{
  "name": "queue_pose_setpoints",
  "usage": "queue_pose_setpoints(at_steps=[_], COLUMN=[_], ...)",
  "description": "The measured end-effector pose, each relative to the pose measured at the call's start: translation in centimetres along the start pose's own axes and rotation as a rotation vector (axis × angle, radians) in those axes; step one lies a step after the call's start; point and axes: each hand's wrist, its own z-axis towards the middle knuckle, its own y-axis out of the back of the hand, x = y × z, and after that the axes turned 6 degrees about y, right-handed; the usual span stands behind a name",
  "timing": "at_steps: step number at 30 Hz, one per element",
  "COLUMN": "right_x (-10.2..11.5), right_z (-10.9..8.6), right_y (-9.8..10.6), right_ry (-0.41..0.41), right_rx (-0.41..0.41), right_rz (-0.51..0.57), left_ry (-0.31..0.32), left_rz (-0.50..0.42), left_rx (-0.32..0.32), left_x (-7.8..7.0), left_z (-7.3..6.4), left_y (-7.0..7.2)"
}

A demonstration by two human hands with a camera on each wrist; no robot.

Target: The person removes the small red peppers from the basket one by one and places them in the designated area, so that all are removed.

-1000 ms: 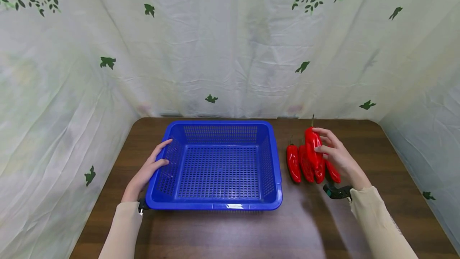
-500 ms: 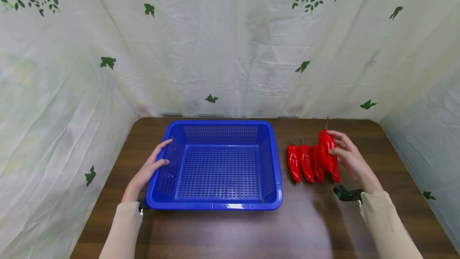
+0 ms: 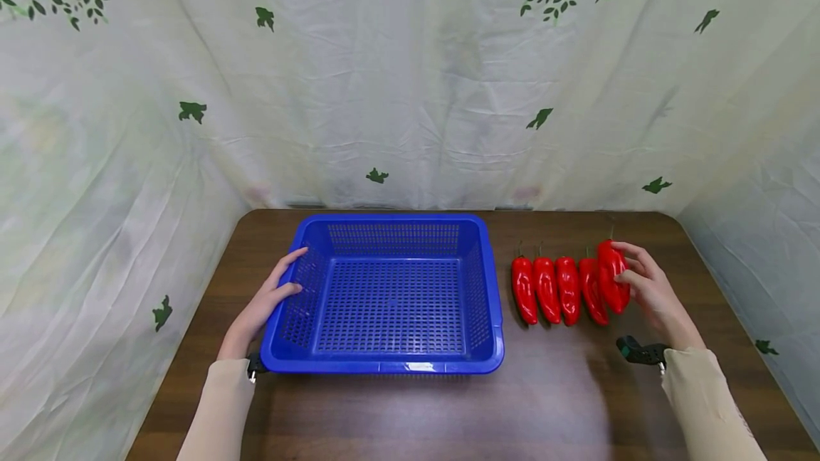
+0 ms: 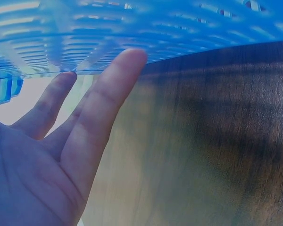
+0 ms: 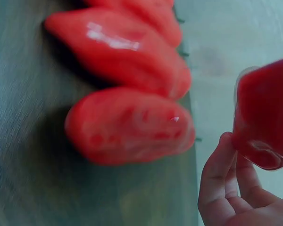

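Note:
A blue perforated plastic basket (image 3: 410, 219) stands on the wooden table. My left hand (image 3: 256, 311) grips its left wall, with thumb and index finger over the rim. Other fingers (image 4: 92, 117) of this hand lie along the outside of the wall in the left wrist view. To the right, my right hand (image 3: 655, 299) pinches a glossy red chili pepper (image 3: 611, 277) by its side, stem pointing away. In the right wrist view this pepper (image 5: 269, 113) is raised above the table, beside the rightmost lying pepper (image 5: 129, 127).
Several more red peppers (image 3: 566, 290) lie side by side in a row between the basket and my right hand, stems toward the back. The brown table (image 3: 410, 418) ends at a pale curtain (image 3: 410, 91) printed with leaves and birds.
My right hand has carried the pepper rightward, from over the row to its right end, uncovering the peppers beneath. The left hand and basket have stayed in place.

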Motion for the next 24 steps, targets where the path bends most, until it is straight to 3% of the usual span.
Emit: queue_pose_setpoints(at_steps=[16,24], right_x=[-2.1,-3.1], right_z=[-1.3,-1.1], right_y=[2.2,2.6], right_ry=[-0.04,-0.092], right_rx=[-0.019,-0.032], right_rz=[-0.079,-0.256], left_ry=[-0.003,-0.004], left_rz=[0.01,0.004], left_rx=[0.003,0.007], left_x=[0.0,0.0], left_z=[0.0,-0.1], left_y=[0.0,0.0])
